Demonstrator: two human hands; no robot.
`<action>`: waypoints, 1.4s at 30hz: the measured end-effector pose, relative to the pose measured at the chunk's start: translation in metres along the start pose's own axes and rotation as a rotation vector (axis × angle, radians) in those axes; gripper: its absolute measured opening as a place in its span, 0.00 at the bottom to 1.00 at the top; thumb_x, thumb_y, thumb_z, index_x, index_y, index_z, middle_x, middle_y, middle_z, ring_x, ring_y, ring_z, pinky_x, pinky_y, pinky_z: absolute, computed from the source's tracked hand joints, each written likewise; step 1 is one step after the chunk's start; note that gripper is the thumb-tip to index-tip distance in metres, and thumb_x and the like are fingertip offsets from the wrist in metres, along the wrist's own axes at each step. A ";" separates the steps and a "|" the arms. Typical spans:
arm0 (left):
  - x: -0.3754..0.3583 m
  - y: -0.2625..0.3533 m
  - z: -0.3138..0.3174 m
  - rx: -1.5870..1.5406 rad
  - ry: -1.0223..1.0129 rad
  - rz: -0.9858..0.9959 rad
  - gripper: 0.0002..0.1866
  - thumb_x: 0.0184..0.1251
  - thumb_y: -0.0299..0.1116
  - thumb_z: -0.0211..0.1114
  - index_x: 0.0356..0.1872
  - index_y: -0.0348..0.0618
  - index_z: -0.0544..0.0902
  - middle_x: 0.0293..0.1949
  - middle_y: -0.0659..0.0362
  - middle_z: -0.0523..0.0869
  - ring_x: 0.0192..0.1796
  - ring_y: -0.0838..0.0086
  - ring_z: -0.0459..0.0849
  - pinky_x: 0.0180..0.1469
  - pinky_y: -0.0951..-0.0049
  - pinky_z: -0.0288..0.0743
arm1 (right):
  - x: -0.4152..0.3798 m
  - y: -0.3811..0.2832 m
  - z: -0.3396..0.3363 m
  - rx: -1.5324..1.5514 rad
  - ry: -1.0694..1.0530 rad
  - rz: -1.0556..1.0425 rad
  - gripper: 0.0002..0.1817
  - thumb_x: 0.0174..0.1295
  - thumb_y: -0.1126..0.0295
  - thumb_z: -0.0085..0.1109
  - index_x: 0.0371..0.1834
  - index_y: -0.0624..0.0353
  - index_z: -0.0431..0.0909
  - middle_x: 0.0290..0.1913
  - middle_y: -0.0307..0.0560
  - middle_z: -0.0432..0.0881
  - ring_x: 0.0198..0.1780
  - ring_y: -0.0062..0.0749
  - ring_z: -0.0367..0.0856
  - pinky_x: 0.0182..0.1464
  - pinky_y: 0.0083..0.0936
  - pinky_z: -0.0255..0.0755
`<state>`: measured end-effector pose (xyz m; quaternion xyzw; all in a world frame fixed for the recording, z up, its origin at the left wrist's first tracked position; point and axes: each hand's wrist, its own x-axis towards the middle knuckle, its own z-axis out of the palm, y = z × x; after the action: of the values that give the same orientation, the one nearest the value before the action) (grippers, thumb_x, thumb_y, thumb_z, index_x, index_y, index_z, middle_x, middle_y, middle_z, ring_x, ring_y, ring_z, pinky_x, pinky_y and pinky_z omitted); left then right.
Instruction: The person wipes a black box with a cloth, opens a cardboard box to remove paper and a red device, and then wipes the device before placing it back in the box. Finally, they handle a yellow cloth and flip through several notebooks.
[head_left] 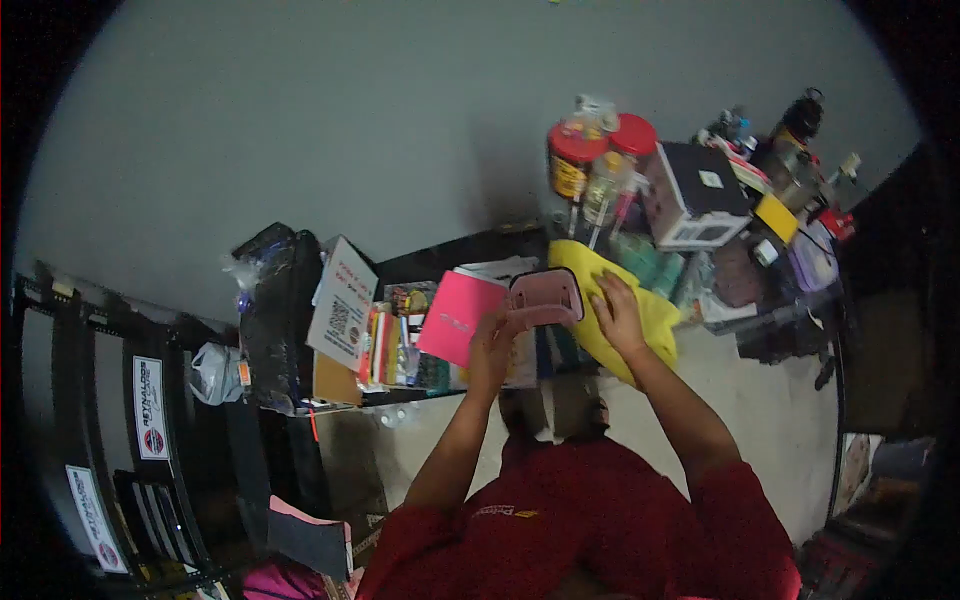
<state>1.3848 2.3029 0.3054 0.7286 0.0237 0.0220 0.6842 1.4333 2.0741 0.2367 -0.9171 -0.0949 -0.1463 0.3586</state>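
- pink case (pixel 543 299), rounded rectangular, dark inner outline, held up flat-on, touching yellow cloth
- yellow cloth (pixel 655 312), crumpled, draped just right of case, partly covered

The left hand (pixel 490 345) covers the near-left corner of the pink case (pixel 545 298), and its grip there cannot be made out. The right hand (pixel 620 318) hides part of the yellow cloth (pixel 655 320). Labels on the red-lidded jars (pixel 590 155) at the desk's (pixel 440 262) far edge are too small to read.
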 end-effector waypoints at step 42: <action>0.011 -0.253 -0.079 -0.115 1.055 -0.252 0.15 0.51 0.33 0.64 0.38 0.37 0.77 0.33 0.52 0.80 0.37 0.66 0.79 0.40 0.68 0.73 | -0.009 0.023 -0.006 -0.228 -0.082 -0.163 0.20 0.53 0.71 0.51 0.51 0.59 0.68 0.57 0.58 0.64 0.59 0.52 0.61 0.62 0.44 0.51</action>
<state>1.3892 2.3983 0.0574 0.5716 0.4497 0.3034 0.6156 1.4297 2.0528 0.2234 -0.9464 -0.1665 -0.1470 0.2347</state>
